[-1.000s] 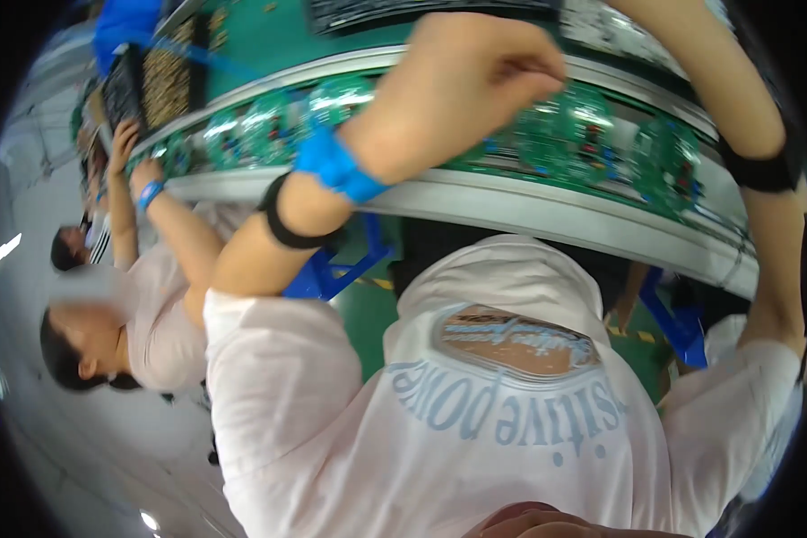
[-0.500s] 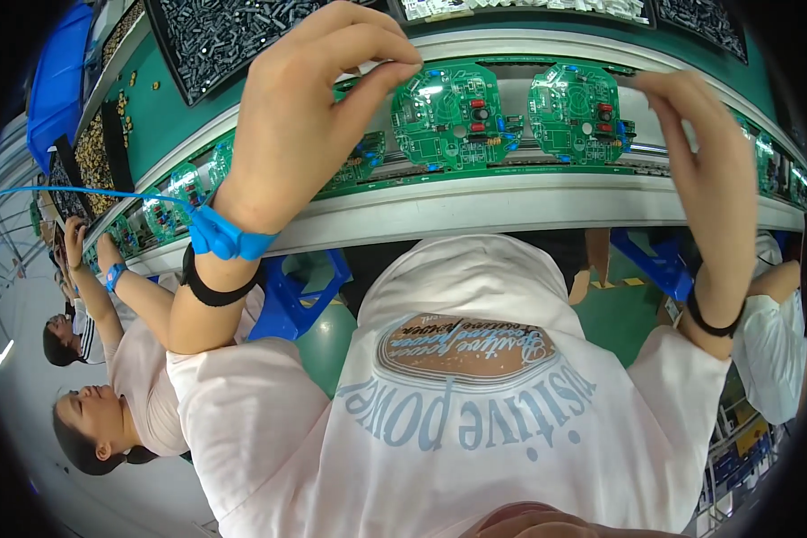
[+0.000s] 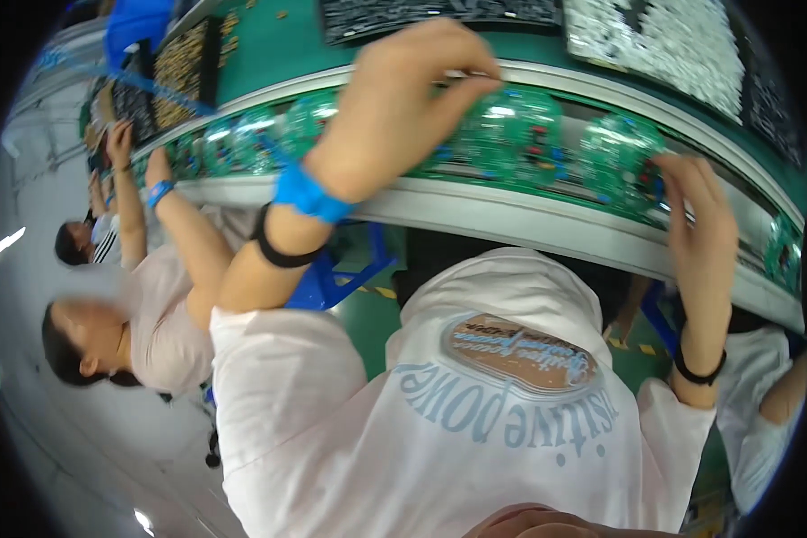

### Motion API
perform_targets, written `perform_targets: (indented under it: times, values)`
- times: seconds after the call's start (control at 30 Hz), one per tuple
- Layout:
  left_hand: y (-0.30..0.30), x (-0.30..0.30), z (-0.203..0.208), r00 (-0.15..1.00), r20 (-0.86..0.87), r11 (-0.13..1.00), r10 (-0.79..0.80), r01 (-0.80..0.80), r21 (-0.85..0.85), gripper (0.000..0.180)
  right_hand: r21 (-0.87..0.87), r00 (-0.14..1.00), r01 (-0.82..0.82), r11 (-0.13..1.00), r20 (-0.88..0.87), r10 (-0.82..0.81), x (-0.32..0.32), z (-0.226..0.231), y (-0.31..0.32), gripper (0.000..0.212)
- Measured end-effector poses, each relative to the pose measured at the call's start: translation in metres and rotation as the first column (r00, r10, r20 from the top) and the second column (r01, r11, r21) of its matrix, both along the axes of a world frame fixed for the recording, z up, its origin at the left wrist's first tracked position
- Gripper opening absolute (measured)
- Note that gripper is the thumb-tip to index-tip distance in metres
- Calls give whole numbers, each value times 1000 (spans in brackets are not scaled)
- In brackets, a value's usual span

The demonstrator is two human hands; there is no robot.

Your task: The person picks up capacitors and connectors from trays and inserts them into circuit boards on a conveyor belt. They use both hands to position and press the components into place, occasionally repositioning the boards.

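My left hand (image 3: 412, 103), with a blue strap at its wrist, hovers above the row of green circuit boards. Its thumb and forefinger are pinched together; whatever may be between them is too small and blurred to name. One green circuit board (image 3: 511, 134) with red and dark parts lies just right of those fingertips. My right hand (image 3: 708, 211) is at the right edge of another green circuit board (image 3: 619, 148). Its thumb and forefinger come together beside the board's small parts, and what they pinch, if anything, cannot be made out.
The boards sit in a pale-railed track (image 3: 475, 206) running across in front of me. Beyond it are a black tray of dark parts (image 3: 439, 16) and a tray of white parts (image 3: 663, 54). Brownish parts (image 3: 184, 76) fill a bin at far left. Another person (image 3: 166, 314) works on my left.
The head view has shifted, so trays and boards appear farther right and the track tilts. My right hand has come down from above the track to the edge of a board. My left hand stays pinched.
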State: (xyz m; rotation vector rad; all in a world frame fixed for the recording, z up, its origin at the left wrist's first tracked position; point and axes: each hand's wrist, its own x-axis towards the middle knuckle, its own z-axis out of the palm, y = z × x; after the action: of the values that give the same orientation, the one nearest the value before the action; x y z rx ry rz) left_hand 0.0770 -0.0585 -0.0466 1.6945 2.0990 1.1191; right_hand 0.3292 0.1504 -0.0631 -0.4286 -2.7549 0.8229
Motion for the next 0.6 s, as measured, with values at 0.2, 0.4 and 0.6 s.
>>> perform_targets:
  times: [0.2, 0.4, 0.6]
  values:
    - [-25, -31, 15, 999, -15, 990, 47, -48, -136, 15, -44, 999, 5, 999, -35, -6, -25, 0, -23, 22]
    - [-18, -15, 3, 998, -65, 986, -6, -5, -168, 16, 17, 1000, 28, 999, -5, -28, -23, 2, -24, 21]
    - [-1, -2, 15, 998, -55, 974, 36, -48, -223, 13, -112, 973, 75, 991, -208, -98, -14, -3, -14, 17]
